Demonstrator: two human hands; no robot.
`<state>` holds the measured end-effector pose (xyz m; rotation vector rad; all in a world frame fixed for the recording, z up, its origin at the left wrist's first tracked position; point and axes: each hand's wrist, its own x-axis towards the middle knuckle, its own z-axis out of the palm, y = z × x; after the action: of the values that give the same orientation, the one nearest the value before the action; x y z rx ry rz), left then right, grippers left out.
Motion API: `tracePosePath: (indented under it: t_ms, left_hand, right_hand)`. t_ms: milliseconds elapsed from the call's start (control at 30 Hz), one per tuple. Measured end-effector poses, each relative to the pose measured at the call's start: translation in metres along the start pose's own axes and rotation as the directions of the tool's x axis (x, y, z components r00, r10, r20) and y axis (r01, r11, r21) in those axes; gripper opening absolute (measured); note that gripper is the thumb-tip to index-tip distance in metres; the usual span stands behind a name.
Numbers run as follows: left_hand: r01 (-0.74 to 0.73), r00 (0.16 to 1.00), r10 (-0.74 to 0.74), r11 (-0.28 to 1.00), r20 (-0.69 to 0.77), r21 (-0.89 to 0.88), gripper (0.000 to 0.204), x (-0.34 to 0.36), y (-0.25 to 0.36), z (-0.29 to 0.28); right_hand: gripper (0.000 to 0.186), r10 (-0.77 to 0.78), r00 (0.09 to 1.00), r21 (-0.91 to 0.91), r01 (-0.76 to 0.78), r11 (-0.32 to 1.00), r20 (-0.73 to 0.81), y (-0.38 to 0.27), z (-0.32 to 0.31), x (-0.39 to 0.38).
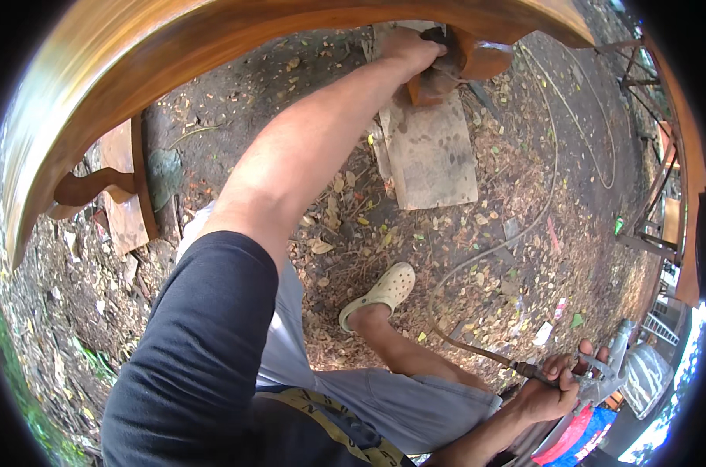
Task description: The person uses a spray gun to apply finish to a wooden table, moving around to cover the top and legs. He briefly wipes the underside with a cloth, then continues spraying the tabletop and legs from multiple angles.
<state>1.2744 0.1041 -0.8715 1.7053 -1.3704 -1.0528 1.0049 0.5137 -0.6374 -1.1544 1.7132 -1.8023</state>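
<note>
Probably rigid and weighty, our spray gun (pixel 616 359) suits handle-holding; our right hand (pixel 551 395) clasps it, our left hand's (pixel 407 53) grip unclear.

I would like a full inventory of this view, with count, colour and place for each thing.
curved wooden piece: one, glossy brown, across top
wooden support: one, brown, near left hand
ground board: at least one, greyish, upper centre
wooden part: one, brown, left
hose: at least one, brownish, right
spray gun: one, silvery, lower right
plastic wrap: one, clear-whitish, beside gun
metal frame: one, dark, right edge
leaves: uncountable, yellow-brown, ground
clog: one, cream, centre
left hand: one, bare, top
right hand: one, bare, on gun
</note>
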Motion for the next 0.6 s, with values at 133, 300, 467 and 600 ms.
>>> tracePosePath:
  t_ms: [133,300,467,600]
  left_hand:
    - [-0.183,0.973,0.221,0.920,-0.073,0.347,0.051,-0.035,-0.021,-0.048]
    - [-0.355,0.898,0.176,0.830,0.403,0.429,0.033,-0.143,-0.052,-0.113]
    - [-0.334,0.903,0.168,0.853,0.395,0.401,0.029,-0.222,-0.070,-0.163]
    - [-0.244,0.968,0.198,0.889,0.154,0.388,0.031,-0.239,-0.094,-0.205]
  right_hand:
    - [0.074,0.058,0.998,0.014,-0.058,0.998,0.000,0.004,0.017,-0.010]
    - [0.068,0.194,0.981,-0.099,-0.192,0.976,0.003,0.018,0.082,-0.039]
    - [0.065,0.205,0.975,-0.060,-0.200,0.978,0.084,0.043,0.177,-0.083]
    - [0.061,0.171,0.980,0.137,-0.184,0.973,0.103,0.083,0.233,-0.127]
